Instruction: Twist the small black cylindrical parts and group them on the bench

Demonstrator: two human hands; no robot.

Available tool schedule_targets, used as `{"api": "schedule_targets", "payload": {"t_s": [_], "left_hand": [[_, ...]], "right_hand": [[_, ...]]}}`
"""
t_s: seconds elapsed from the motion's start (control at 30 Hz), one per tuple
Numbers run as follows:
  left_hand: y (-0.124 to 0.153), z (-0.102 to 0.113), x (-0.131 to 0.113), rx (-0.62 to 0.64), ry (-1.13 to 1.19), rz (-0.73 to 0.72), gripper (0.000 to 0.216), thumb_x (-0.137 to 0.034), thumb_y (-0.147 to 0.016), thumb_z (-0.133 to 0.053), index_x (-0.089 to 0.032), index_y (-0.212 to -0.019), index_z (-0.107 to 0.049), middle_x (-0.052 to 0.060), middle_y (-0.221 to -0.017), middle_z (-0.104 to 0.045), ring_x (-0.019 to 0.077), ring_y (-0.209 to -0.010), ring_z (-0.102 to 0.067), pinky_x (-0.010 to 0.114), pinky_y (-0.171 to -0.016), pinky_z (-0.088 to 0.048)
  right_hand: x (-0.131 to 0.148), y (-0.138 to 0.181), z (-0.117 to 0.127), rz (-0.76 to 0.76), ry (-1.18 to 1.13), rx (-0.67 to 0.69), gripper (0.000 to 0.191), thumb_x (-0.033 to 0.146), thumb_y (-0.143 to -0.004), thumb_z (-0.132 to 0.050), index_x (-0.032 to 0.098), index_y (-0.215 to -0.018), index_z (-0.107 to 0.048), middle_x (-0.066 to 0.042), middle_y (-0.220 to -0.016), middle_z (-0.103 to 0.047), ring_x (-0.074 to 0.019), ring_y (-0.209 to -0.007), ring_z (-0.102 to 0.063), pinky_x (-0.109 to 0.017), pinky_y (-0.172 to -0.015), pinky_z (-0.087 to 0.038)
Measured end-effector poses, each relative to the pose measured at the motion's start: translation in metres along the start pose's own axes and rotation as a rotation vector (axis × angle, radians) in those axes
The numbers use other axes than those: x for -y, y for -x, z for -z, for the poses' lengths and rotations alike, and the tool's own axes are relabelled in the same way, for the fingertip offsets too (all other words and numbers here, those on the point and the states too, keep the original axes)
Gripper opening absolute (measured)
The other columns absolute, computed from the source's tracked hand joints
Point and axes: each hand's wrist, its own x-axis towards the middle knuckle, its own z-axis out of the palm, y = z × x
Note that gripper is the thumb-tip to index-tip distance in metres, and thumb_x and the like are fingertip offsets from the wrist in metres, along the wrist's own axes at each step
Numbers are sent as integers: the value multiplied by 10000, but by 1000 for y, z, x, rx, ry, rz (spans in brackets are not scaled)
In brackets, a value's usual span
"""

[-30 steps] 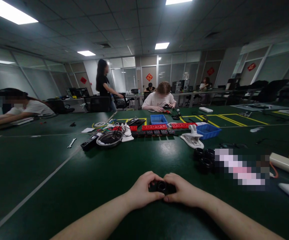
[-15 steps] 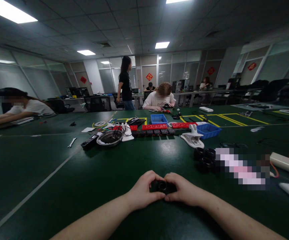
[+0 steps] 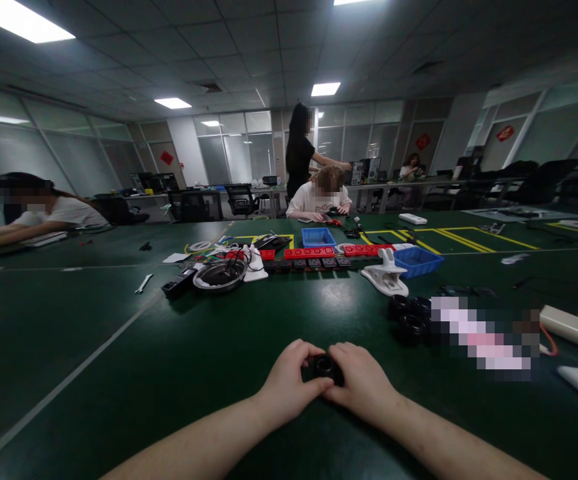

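Between my two hands, low over the near part of the green table (image 3: 209,373), is a small black part with a round, ring-like opening (image 3: 324,365) facing up. My left hand (image 3: 291,377) curls round its left side, thumb at the near edge. From the right, my right hand (image 3: 361,377) closes on it, with its fingers over the far side and its thumb near the left thumb. The hands cover much of the part, so its exact kind cannot be made out. Several similar black round parts (image 3: 413,325) lie to the right, beyond my right hand.
A white clip-like stand (image 3: 386,277), blue bins (image 3: 417,262), red socket strips (image 3: 310,253), a round metal-rimmed dish (image 3: 219,277) and cables stretch across the middle. A wrench (image 3: 143,285) lies left. Co-workers sit across and at left; another person (image 3: 299,150) stands behind.
My right hand has shifted a little left and wraps further round the black part. The standing person has walked right and now reaches an arm out behind the seated co-worker.
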Motion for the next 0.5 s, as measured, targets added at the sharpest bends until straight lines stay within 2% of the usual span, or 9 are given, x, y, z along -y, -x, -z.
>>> {"api": "schedule_targets", "payload": {"t_s": [0.1, 0.2, 0.33, 0.5], "left_hand": [[-1, 3, 0, 30, 1, -18, 292, -195, -626, -665, -191, -903, -571, 3, -863, -502, 154, -778, -466, 241, -669, -371], [-2, 8, 1, 90, 16, -74, 294, -199, -633, -669, -188, -911, -576, 3, -857, -500, 149, -771, -466, 230, -649, -372], [-4, 11, 4, 115, 29, -150, 284, -202, -649, -667, -189, -918, -576, 8, -877, -500, 150, -789, -466, 227, -658, -375], [-4, 12, 5, 142, 33, -152, 290, -200, -659, -662, -194, -933, -568, 12, -885, -495, 145, -782, -468, 216, -641, -382]], "right_hand": [[-5, -1, 0, 77, -128, 18, 252, 318, -646, -623, 163, -826, -539, -35, -808, -546, -179, -757, -481, -272, -659, -343], [-11, -2, 3, 127, -224, 86, 273, 339, -636, -645, 158, -820, -559, -21, -772, -542, -168, -728, -477, -259, -638, -345], [-14, -3, 7, 139, -250, 132, 252, 316, -616, -667, 153, -778, -562, -8, -753, -533, -158, -712, -466, -250, -626, -341], [-14, -3, 8, 152, -272, 136, 254, 289, -610, -677, 155, -796, -568, -9, -764, -531, -161, -727, -462, -251, -637, -347]]}}
